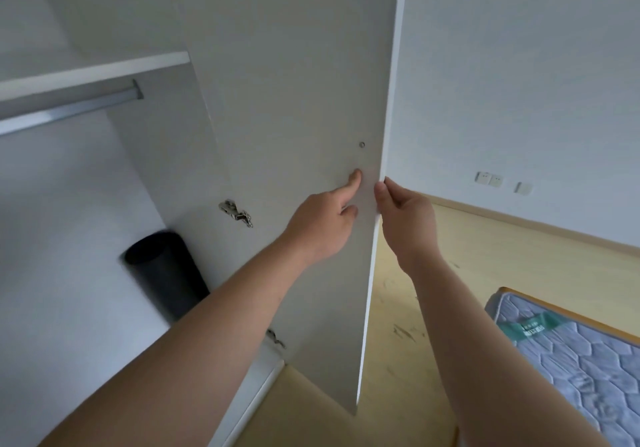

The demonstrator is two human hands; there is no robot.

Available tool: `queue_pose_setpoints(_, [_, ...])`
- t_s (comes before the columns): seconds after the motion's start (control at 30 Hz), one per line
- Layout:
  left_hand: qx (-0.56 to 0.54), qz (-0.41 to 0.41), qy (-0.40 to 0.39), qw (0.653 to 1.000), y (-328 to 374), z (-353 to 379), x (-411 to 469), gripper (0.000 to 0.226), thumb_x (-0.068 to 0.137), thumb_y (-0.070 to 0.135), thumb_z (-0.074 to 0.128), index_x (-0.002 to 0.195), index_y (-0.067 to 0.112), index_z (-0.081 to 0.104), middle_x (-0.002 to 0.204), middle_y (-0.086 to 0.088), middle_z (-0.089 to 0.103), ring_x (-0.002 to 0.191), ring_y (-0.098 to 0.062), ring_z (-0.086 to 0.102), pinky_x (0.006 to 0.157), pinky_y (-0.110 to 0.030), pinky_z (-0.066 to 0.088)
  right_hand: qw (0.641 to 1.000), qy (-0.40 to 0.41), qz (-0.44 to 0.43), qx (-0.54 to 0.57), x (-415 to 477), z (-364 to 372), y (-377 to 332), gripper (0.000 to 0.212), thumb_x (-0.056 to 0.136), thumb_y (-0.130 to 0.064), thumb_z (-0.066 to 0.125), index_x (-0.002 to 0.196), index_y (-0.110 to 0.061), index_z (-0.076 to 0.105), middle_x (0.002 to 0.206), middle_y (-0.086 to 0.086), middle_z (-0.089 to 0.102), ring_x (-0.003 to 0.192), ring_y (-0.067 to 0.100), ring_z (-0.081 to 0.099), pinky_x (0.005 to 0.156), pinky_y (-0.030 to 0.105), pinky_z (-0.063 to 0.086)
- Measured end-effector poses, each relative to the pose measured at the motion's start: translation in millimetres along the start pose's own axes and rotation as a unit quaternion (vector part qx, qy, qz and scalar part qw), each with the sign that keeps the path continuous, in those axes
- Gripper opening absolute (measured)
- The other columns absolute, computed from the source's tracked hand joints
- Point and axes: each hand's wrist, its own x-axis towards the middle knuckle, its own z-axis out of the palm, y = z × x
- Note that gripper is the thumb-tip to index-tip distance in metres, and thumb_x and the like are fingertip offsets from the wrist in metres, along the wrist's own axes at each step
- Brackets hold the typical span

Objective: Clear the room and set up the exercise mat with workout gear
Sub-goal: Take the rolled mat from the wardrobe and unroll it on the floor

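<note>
A white wardrobe door (294, 107) stands open in front of me, its inner face toward me. My left hand (325, 221) rests on that inner face, index finger stretched out and touching it just below a small screw. My right hand (405, 214) pinches the door's free edge, thumb on the inner side and fingers wrapped behind. Inside the wardrobe, a black rolled exercise mat (166, 273) stands upright against the right inner wall, partly hidden behind my left forearm.
The wardrobe has a white shelf (93, 72) with a metal hanging rail (69, 110) under it. Two hinges show on the door. To the right lie light wooden floor (485, 266), a bare mattress (581, 353) on a wooden frame, and wall sockets (488, 179).
</note>
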Motion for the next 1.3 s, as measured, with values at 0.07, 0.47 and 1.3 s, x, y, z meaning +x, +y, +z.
queue_pose_setpoints(0.07, [-0.019,-0.002,-0.014,1.0,2,4,8,0.066,0.103,0.021,0.046,0.158,0.045,0.02,0.161,0.005,0.037,0.144,-0.015,0.043,0.115,-0.03,0.039,0.999,0.017,0.009,-0.034,14,2,8,0.036,0.104,-0.041,0.052,0.133,-0.026,0.066,0.079,-0.022,0.066,0.068,-0.008,0.059,0.067,0.015,0.045])
queue_pose_setpoints(0.47, [-0.026,-0.004,-0.021,0.999,6,24,41,0.076,0.102,0.015,0.045,0.159,0.049,0.007,0.163,0.001,0.035,0.124,-0.027,0.06,0.096,-0.029,0.048,0.992,0.056,-0.02,-0.111,53,5,21,0.019,0.108,-0.035,0.042,0.09,-0.028,0.041,0.047,-0.022,0.046,0.048,0.0,0.043,0.051,0.018,0.025])
queue_pose_setpoints(1.3, [-0.038,-0.331,0.237,0.912,-335,-13,-90,0.028,0.095,0.014,0.063,0.116,0.027,0.075,0.11,0.019,0.074,0.105,0.001,0.067,0.101,-0.02,0.049,0.944,-0.269,-0.007,-0.191,-51,278,155,0.022,0.099,-0.023,0.056,0.11,-0.022,0.076,0.103,-0.002,0.076,0.088,0.017,0.071,0.083,0.029,0.057])
